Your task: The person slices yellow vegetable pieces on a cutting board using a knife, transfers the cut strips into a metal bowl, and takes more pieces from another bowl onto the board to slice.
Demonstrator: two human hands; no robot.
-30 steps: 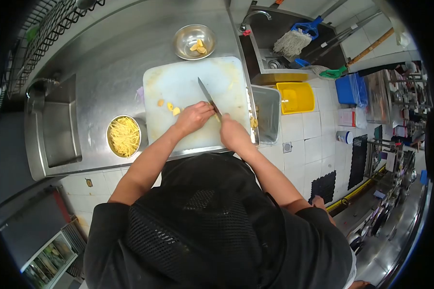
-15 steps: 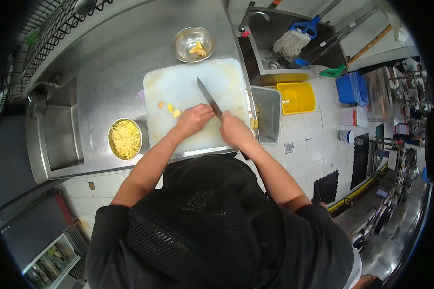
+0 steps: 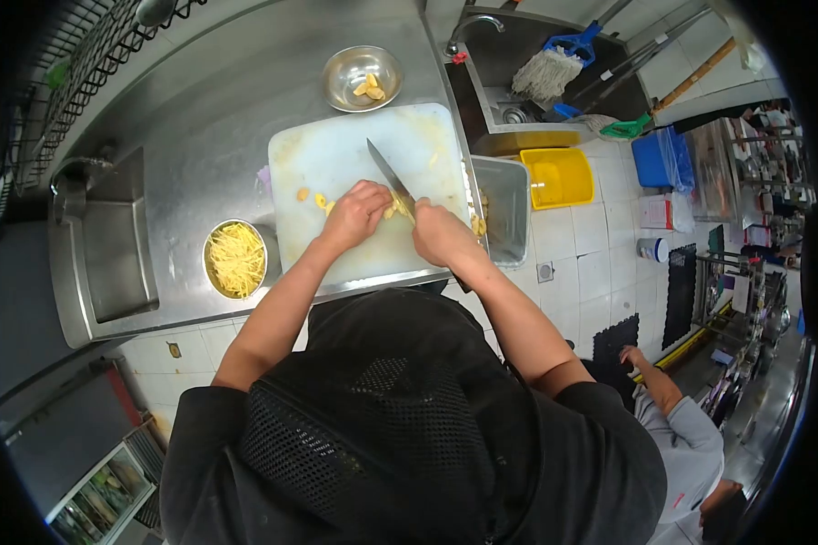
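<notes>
My right hand [image 3: 445, 236] is closed around the handle of a kitchen knife [image 3: 388, 169], whose blade points away and to the left over the white cutting board [image 3: 336, 145]. Cut pale-yellow pieces that look like ginger [image 3: 398, 208] lie against the blade, between both hands. Bent fingers of my left hand [image 3: 354, 218] rest on the board just left of these pieces; what is under the fingertips is hidden. A few more yellow pieces [image 3: 320, 201] lie left of that hand, partly covered by it.
A metal bowl [image 3: 345, 68] with yellow pieces stands beyond the board. Left of it, a metal container [image 3: 264, 272] holds yellow shreds. A grey bin [image 3: 515, 227] and yellow tub [image 3: 559, 177] are at right. A co-worker in a grey shirt [image 3: 691, 445] is behind at right.
My left hand has moved slightly left, away from the blade, exposing cut yellow pieces beside the knife. A co-worker has come into view at lower right.
</notes>
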